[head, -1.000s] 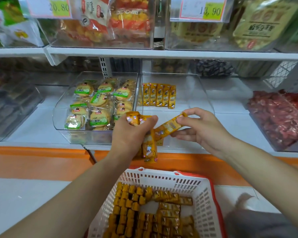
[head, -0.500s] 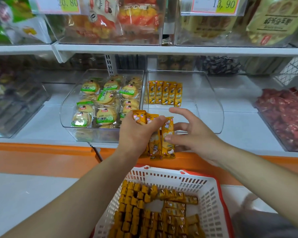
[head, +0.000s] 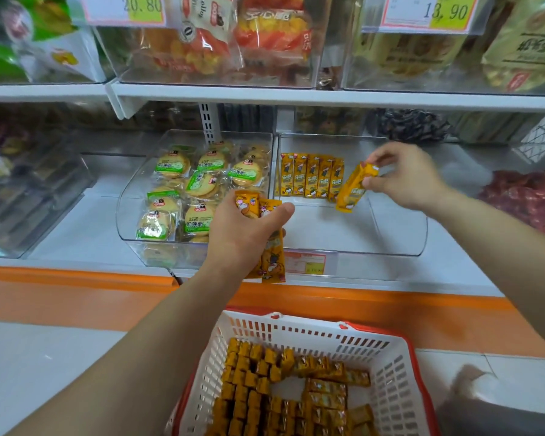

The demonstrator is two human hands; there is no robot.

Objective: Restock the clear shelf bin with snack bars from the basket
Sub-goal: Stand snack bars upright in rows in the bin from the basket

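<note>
My right grip (head: 403, 176) pinches one snack bar (head: 354, 188) by its top end, inside the clear bin (head: 400, 247), just beside the row of bars (head: 312, 179) at the back. My left grip (head: 246, 234) is wrapped round a bunch of bars (head: 272, 259) in front of the bin. More wait in the basket (head: 328, 328) below. I think each bar is light and a bit stiff, with a shiny wrapper that could slip, so an end is a good place to hold. A moment ago my right grip was down by the left one, taking this bar. Now it has gone up to the row.
</note>
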